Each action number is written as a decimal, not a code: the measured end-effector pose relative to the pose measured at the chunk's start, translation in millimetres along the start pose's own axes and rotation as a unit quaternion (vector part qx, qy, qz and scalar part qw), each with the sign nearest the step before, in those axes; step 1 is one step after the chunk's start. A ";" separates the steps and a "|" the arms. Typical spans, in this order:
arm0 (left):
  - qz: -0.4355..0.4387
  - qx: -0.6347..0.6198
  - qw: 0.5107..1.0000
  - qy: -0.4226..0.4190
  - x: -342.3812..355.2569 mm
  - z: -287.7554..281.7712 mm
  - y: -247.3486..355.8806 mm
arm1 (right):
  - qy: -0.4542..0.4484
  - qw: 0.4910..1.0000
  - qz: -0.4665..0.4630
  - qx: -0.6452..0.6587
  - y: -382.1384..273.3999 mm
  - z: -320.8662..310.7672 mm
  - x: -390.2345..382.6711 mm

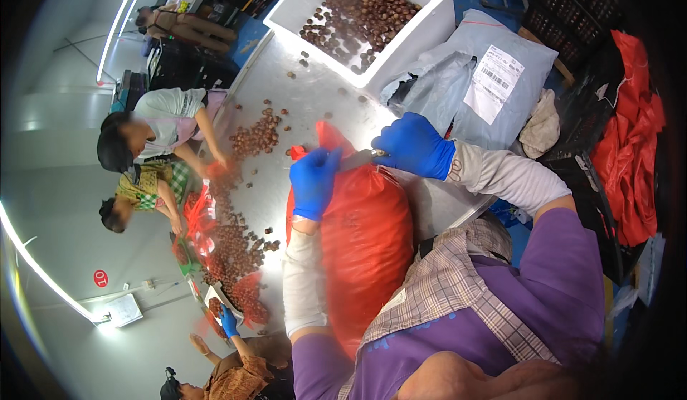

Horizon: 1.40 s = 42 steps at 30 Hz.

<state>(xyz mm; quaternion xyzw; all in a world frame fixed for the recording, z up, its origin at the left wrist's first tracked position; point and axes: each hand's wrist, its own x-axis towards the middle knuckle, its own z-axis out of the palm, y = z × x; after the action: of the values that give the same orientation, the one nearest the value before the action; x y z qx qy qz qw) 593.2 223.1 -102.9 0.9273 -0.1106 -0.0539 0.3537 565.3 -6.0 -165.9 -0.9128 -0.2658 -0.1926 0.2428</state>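
A large, full red sack stands against my front at the table's near edge. My left hand, in a blue glove, is closed on the gathered top of the sack, and red material pokes out beside the fingers. My right hand, also blue-gloved, is closed around the handle end of a small knife. Its grey blade points left across the sack's top, toward my left hand. Whether the blade touches the sack I cannot tell. The sack's contents are hidden.
A white foam box of round brown nuts stands at the far end of the metal table. Loose nuts lie along the left, where several people work. Grey plastic parcels and red sacks are at the right.
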 end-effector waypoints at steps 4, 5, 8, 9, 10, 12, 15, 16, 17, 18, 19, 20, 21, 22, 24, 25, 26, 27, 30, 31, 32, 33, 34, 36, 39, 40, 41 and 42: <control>0.018 -0.008 1.000 0.003 -0.7 5.1 1.5 | 0.028 1.000 0.000 0.006 2.8 -12.1 -4.5; 0.027 0.003 1.000 0.006 0.4 6.3 7.4 | 0.037 0.999 -0.004 0.006 5.2 -9.8 -4.1; 0.019 -0.011 1.000 0.006 2.6 8.6 16.9 | 0.052 0.999 -0.016 -0.001 3.9 3.5 2.8; 0.008 -0.024 1.000 0.003 1.5 8.9 17.3 | 0.050 0.999 -0.003 -0.012 1.6 5.1 3.0; 0.009 -0.023 1.000 0.003 0.6 6.0 13.5 | 0.055 0.998 0.001 0.008 1.4 5.4 3.4; 0.010 -0.023 1.000 0.005 -0.9 4.2 4.9 | 0.065 0.997 0.008 0.048 1.6 4.9 3.2; -0.006 -0.112 0.994 0.016 -7.7 7.4 2.9 | 0.054 0.998 0.020 0.025 5.1 -2.5 -5.2; -0.009 -0.137 0.990 0.018 -8.4 11.8 4.6 | 0.055 0.998 0.021 0.017 4.4 -2.2 -5.0; -0.012 -0.134 0.991 0.018 -9.0 11.8 9.1 | 0.056 0.998 0.022 0.009 3.6 -1.6 -4.7; 0.000 -0.075 0.997 0.028 -13.1 11.7 14.6 | 0.056 0.998 0.023 0.001 2.9 -1.0 -3.9; 0.014 -0.016 0.999 0.036 -15.3 12.9 23.0 | 0.066 0.998 -0.019 0.012 4.4 -2.4 1.3; 0.030 0.042 0.998 0.042 -16.3 12.2 32.7 | 0.093 0.996 -0.001 -0.004 3.6 -1.8 10.6; 0.056 0.008 0.997 0.061 -19.0 6.8 44.8 | 0.120 0.992 0.016 -0.020 1.5 -0.3 22.3; 0.081 -0.021 0.993 0.084 -23.2 -5.9 59.1 | 0.150 0.988 0.031 -0.031 3.0 2.1 32.9; 0.102 -0.123 0.977 0.141 -22.7 -28.7 99.2 | 0.174 0.972 0.123 0.095 44.8 -23.1 36.7; 0.027 -0.168 0.967 0.191 -27.0 -55.2 105.2 | 0.124 0.979 0.133 0.096 50.3 -28.7 31.5; 0.058 -0.122 0.968 0.214 -28.3 -79.8 99.3 | 0.071 0.983 0.142 0.089 55.7 -37.3 27.5; 0.048 -0.101 0.972 0.205 -30.5 -92.5 86.2 | 0.045 0.977 0.150 0.143 50.0 -43.4 23.6; 0.101 -0.146 0.973 0.146 -36.1 -49.1 50.6 | -0.050 0.874 0.240 0.420 32.8 -21.9 -13.7; 0.056 -0.197 0.975 0.086 -41.8 -35.4 41.7 | -0.057 0.849 0.237 0.468 25.3 -5.0 -24.6; -0.032 -0.273 0.960 0.056 -47.7 -24.1 49.8 | -0.061 0.823 0.232 0.516 18.5 13.8 -34.1; -0.043 -0.351 0.935 0.011 -49.8 -15.7 47.3 | -0.060 0.814 0.229 0.531 10.5 31.6 -43.3; -0.074 -0.388 0.919 0.006 -52.1 -5.0 32.7 | -0.059 0.805 0.221 0.547 2.8 41.7 -46.8; -0.113 -0.423 0.897 -0.063 -56.9 10.6 19.3 | -0.080 0.745 0.270 0.605 0.4 38.3 -44.2; -0.131 -0.325 0.933 -0.079 -68.1 26.9 29.8 | -0.030 0.721 0.318 0.615 -0.3 6.1 -44.5; -0.115 -0.319 0.938 -0.071 -70.8 36.6 29.9 | -0.006 0.725 0.341 0.598 -6.1 -7.7 -44.5; -0.099 -0.313 0.942 -0.062 -72.3 44.5 30.9 | 0.000 0.777 0.299 0.554 -12.0 -11.4 -46.5; -0.083 -0.307 0.947 -0.052 -74.1 53.5 31.7 | 0.007 0.824 0.254 0.507 -18.0 -14.2 -48.3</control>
<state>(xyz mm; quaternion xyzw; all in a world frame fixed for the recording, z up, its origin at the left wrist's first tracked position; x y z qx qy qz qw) 506.5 183.7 -119.9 0.7754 -0.0299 -0.1624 0.6095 513.8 -19.3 -171.5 -0.6954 -0.0828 0.0317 0.7132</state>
